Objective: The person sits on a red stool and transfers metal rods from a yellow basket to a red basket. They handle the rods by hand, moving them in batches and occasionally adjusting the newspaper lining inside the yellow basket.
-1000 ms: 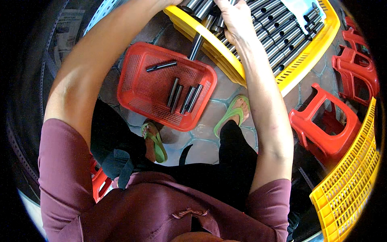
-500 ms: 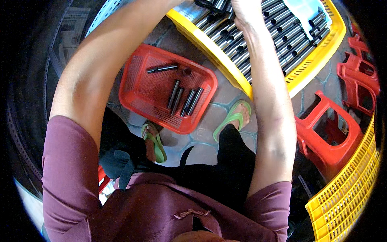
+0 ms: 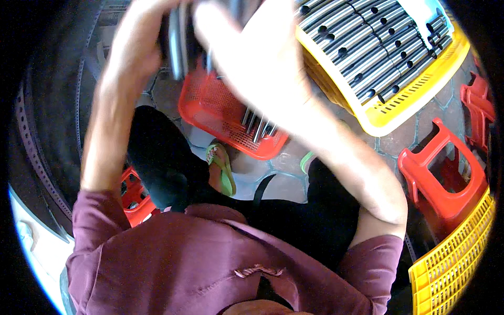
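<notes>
Along the bottom of my view spreads the person's maroon shirt (image 3: 157, 262), with both forearms reaching up toward the top edge. Up close to my camera, motion blurs everything: the right hand (image 3: 260, 58) is curled on a bundle of dark tubes (image 3: 178, 47), its thumb side across them. The left hand (image 3: 147, 39) is just beside the same bundle, but blur and the top edge hide its fingers from me, so I cannot tell how firmly it grips, if at all.

Lower down, past the black trousers (image 3: 163, 152), I see a red mesh basket (image 3: 202, 105) on the tiled floor (image 3: 291, 181), partly behind the right hand and forearm; a few short tubes (image 3: 257, 128) lie side by side in it. A green sandal (image 3: 226, 176) is near its lower rim. Farther out, to the right, a yellow crate (image 3: 380, 124) holds rows of shiny tubes (image 3: 367, 50) with a pale blue sheet (image 3: 417, 13) over part of them. Beyond stand red stools (image 3: 446, 197).
</notes>
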Motion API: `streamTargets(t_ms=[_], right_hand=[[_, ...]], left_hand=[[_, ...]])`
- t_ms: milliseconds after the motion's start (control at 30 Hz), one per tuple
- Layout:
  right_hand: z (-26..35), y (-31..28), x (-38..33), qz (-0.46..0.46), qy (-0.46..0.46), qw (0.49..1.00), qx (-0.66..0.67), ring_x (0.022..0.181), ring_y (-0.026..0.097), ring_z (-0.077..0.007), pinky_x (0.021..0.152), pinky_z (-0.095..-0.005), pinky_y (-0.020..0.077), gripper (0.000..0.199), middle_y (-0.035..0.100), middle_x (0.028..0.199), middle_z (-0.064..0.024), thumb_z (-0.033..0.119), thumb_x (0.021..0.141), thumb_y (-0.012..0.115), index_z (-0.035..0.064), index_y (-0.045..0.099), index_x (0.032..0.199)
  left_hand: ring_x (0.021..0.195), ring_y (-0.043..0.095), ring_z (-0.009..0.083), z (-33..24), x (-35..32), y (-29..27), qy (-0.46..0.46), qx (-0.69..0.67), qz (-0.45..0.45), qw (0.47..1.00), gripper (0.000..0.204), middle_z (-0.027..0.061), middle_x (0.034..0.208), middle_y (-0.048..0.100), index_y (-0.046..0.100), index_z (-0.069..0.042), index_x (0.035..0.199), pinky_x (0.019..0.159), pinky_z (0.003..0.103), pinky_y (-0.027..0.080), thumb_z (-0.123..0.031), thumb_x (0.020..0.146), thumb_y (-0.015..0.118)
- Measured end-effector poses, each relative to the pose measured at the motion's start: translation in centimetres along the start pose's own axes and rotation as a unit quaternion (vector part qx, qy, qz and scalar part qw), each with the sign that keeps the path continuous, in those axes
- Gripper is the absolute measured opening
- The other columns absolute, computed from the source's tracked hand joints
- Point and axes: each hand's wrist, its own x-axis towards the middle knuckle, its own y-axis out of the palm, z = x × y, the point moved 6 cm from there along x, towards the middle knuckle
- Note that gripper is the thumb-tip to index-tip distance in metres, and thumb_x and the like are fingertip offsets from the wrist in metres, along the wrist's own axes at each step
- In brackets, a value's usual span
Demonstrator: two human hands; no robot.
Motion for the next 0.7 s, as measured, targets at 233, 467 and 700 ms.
streamTargets(t_ms=[233,467,700], right_hand=[[-12.7,11.9,-13.4,0.041,0.275,0.948,0.154,0.107,0.058,-0.0258,0.09,-0.0395,0.049,0.065,0.056,0.113,-0.0183,0.015,0.087,0.066,-0.0033,0.027,0.136],[-23.7,15.4,-17.3,0.099,0.455,0.881,0.09,0.102,0.061,-0.0393,0.088,-0.0428,0.0489,0.066,0.058,0.107,-0.0294,0.034,0.084,0.069,-0.0095,0.034,0.12],[-28.1,19.1,-17.8,0.093,0.456,0.885,-0.03,0.119,0.048,-0.0461,0.102,-0.0439,0.0415,0.073,0.044,0.123,-0.036,0.032,0.082,0.068,-0.0109,0.027,0.125]], left_hand=[[0.099,0.064,0.0232,21.8,-9.6,-3.5,-0.263,-0.142,-0.15,0.943,0.063,0.0121,0.109,0.064,0.05,-0.007,0.131,0.088,0.039,0.052,-0.024,0.075,0.075],[0.099,0.063,0.024,34.6,-8.1,-3.5,-0.354,-0.213,-0.062,0.909,0.061,0.0103,0.113,0.063,0.048,-0.007,0.132,0.085,0.04,0.054,-0.026,0.08,0.074],[0.112,0.056,0.0228,38.4,-6.3,-6.2,-0.3,-0.115,-0.082,0.943,0.07,0.0105,0.122,0.059,0.046,-0.005,0.136,0.094,0.039,0.045,-0.028,0.077,0.077]])
